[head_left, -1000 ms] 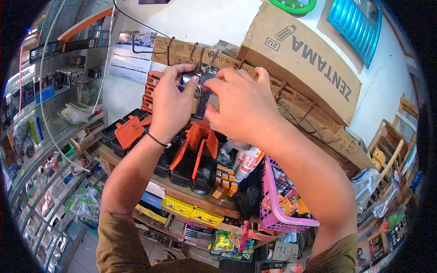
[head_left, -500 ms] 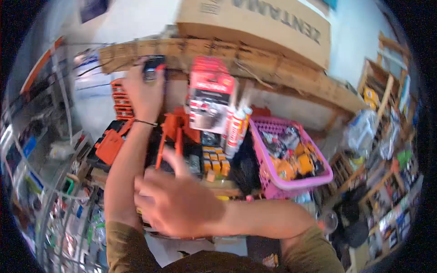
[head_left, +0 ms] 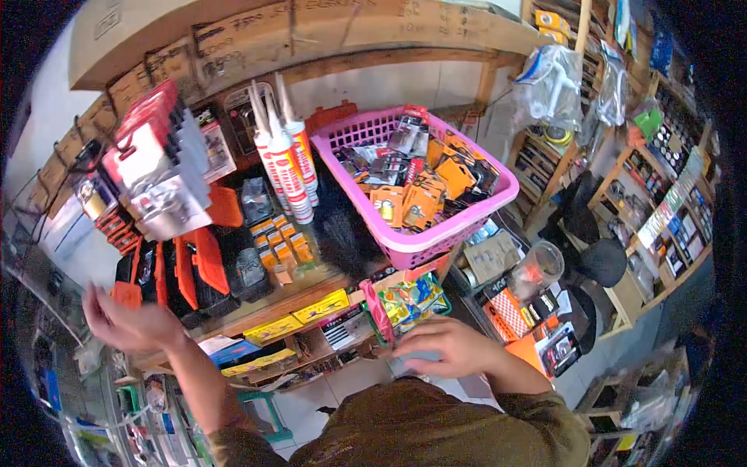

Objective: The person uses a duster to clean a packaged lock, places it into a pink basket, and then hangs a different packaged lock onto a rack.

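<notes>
My left hand point(head_left: 134, 322) is at the lower left, blurred, with fingers stretched out and nothing visible in it. It is nearest to the orange plastic cases point(head_left: 198, 265) on the shelf. My right hand point(head_left: 453, 347) hovers in front of my body, fingers loosely bent and apart, with no object visible in it. Just beyond it are a pink strap point(head_left: 377, 310) and a green-edged basket of colourful packets point(head_left: 416, 302). Above these stands a pink basket point(head_left: 455, 226) full of carded packs point(head_left: 424, 198).
White sealant tubes point(head_left: 284, 167) stand upright left of the pink basket. Carded padlock packs point(head_left: 159, 167) hang from the wooden beam point(head_left: 288, 39). Small orange boxes point(head_left: 282, 240) sit on the shelf. At right are a clear plastic jar point(head_left: 538, 265) and crowded wooden racks point(head_left: 654, 202).
The view has swung to the right. My left hand has come down from a dark item near the beam. My right hand has moved from over my left forearm to the right.
</notes>
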Demonstrator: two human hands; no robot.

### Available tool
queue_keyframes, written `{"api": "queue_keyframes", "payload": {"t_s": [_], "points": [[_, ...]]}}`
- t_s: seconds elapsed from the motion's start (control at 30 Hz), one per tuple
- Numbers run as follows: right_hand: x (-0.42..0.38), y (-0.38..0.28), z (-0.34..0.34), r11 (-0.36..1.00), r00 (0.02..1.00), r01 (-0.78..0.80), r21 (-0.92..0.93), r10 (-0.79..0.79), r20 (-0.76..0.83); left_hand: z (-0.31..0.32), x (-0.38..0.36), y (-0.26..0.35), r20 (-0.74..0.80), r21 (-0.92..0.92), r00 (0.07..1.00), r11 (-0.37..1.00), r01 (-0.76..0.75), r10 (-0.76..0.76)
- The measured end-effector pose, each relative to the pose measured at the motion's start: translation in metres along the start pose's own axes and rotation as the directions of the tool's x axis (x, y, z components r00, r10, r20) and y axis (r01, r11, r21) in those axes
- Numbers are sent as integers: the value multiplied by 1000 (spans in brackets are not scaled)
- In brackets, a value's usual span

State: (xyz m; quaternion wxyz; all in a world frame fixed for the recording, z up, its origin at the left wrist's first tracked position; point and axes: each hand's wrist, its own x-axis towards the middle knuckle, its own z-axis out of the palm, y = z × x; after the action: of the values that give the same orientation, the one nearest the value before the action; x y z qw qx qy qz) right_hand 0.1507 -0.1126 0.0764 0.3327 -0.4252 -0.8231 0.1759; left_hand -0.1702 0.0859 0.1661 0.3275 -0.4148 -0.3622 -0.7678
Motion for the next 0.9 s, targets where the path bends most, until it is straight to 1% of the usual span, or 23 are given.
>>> {"api": "queue_keyframes", "payload": {"t_s": [0.03, 0.07, 0.1, 0.13, 0.17, 0.23, 0.27, 0.3, 0.37, 0.4, 0.43, 0.5, 0.53, 0.57, 0.63, 0.67, 0.7, 0.73, 0.77, 0.8, 0.83, 0.87, 0.9], "points": [[-8, 5, -5, 995, 995, -93, 44, 94, -24, -10, -17, 10, -55, -8, 991, 992, -125, 124], [-16, 9, -10, 994, 994, -102, 49, 104, -30, -19, -32, 25, -21, -12, 945, 945, -327, 327], [-22, 13, -16, 986, 986, -163, 33, 164, -25, -26, -44, 44, 12, -23, 858, 858, -514, 514], [-26, 16, -21, 975, 975, -223, 17, 223, -16, -29, -50, 61, 205, -454, 863, 826, -334, 462], [-26, 19, -26, 973, 973, -231, 20, 232, -11, -31, -56, 77, 391, -752, 793, 659, -17, 467], [-22, 21, -39, 981, 979, -192, -39, 188, -79, -11, -82, 107, 470, -793, 683, 607, 49, 559], [-20, 20, -46, 971, 970, -232, -57, 228, -80, 4, -86, 122, 514, -819, 602, 559, 131, 611], [-17, 23, -53, 971, 970, -235, -53, 231, -79, 22, -91, 137, 542, -832, 514, 511, 216, 665], [-7, 35, -70, 982, 983, -150, -114, 136, -120, 60, -107, 164, 613, -783, 401, 453, 427, 681], [-2, 42, -82, 974, 985, -130, -186, 106, -135, 79, -117, 180, 670, -717, 354, 446, 537, 652], [7, 47, -96, 973, 984, -140, -181, 116, -137, 98, -128, 193, 721, -638, 298, 431, 639, 625], [26, 59, -120, 974, 937, -126, -188, 54, -344, 140, -157, 209, 757, -500, 54, 526, 688, 651], [37, 69, -133, 979, 935, -154, -132, 101, -340, 161, -182, 207, 705, -573, -14, 581, 578, 709], [48, 81, -144, 981, 932, -181, -77, 146, -333, 175, -200, 205, 674, -559, -175, 650, 515, 718], [72, 110, -163, 958, 947, -272, -93, 249, -202, 186, -233, 200, 646, -583, -373, 746, 322, 666], [82, 122, -167, 932, 931, -355, -69, 346, -118, 186, -236, 196, 640, -576, -384, 747, 332, 665], [86, 143, -164, 935, 947, -319, -153, 307, -98, 185, -234, 191, 452, -607, -464, 644, 466, 762], [89, 155, -159, 911, 931, -364, -191, 361, -53, 183, -235, 188, 239, -595, -501, 533, 602, 832], [92, 163, -155, 885, 910, -404, -234, 413, -8, 181, -239, 187, 232, -586, -502, 531, 612, 833], [93, 165, -152, 881, 905, -413, -230, 424, -1, 178, -244, 186, 256, -560, -441, 503, 658, 860], [94, 163, -150, 817, 869, -494, -297, 474, -142, 177, -249, 186, 286, -534, -375, 472, 702, 882], [94, 163, -149, 740, 820, -572, -353, 499, -281, 184, -254, 176, 214, -700, -338, 385, 601, 917], [94, 166, -151, 736, 820, -573, -361, 506, -269, 185, -257, 174, 221, -692, -329, 386, 610, 918]]}}
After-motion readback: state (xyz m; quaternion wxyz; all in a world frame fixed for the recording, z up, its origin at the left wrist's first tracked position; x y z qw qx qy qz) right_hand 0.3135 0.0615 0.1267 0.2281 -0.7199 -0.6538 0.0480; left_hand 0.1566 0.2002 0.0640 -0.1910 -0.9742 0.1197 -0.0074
